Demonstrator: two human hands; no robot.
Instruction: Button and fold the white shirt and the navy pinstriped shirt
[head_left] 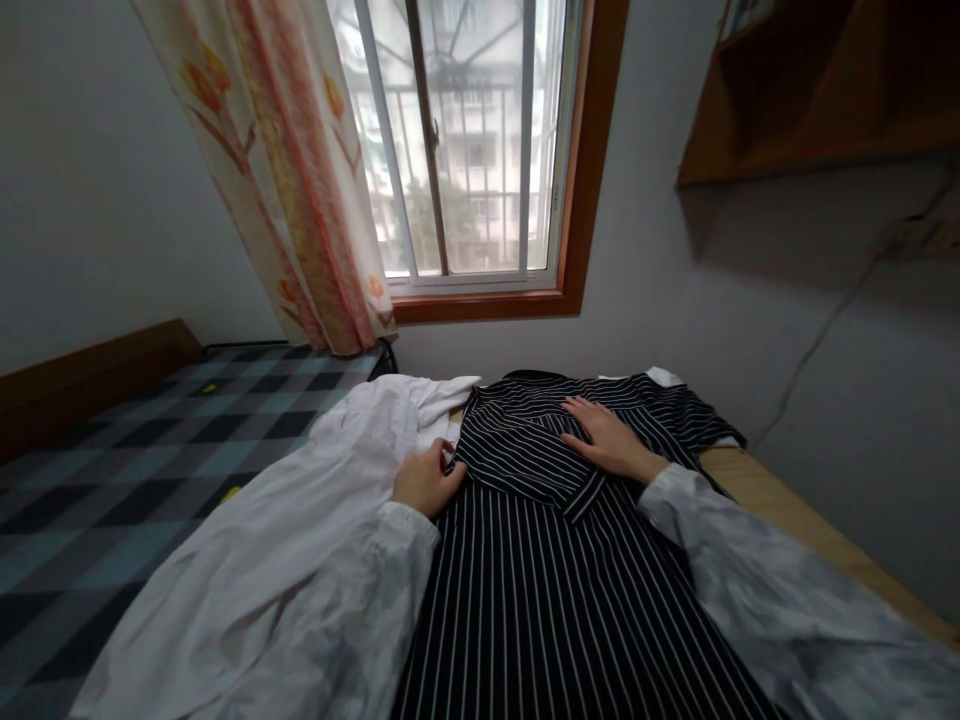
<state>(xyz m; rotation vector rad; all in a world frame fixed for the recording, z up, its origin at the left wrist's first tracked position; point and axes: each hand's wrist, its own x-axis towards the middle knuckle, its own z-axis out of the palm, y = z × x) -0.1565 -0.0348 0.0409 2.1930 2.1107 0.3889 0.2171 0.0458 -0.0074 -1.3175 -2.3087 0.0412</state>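
Note:
A black shirt with thin white stripes point(540, 590) lies spread in front of me, its short sleeve at the far right. One striped sleeve appears folded across the chest, its cuff near the middle. My right hand point(611, 438) rests flat on the upper part of the shirt, fingers stretched out. At the shirt's left edge, my left hand point(429, 478) has its thumb and fingers closed on the striped cloth. A white garment point(300, 510) lies rumpled along the left side, beside the striped shirt and partly under my left forearm.
The wooden tabletop point(795, 520) shows along the right, against the wall. To the left is a bed with a checked cover point(112, 480). A flowered curtain point(300, 180) hangs by the window point(480, 150), and a wooden shelf point(810, 120) juts out at upper right.

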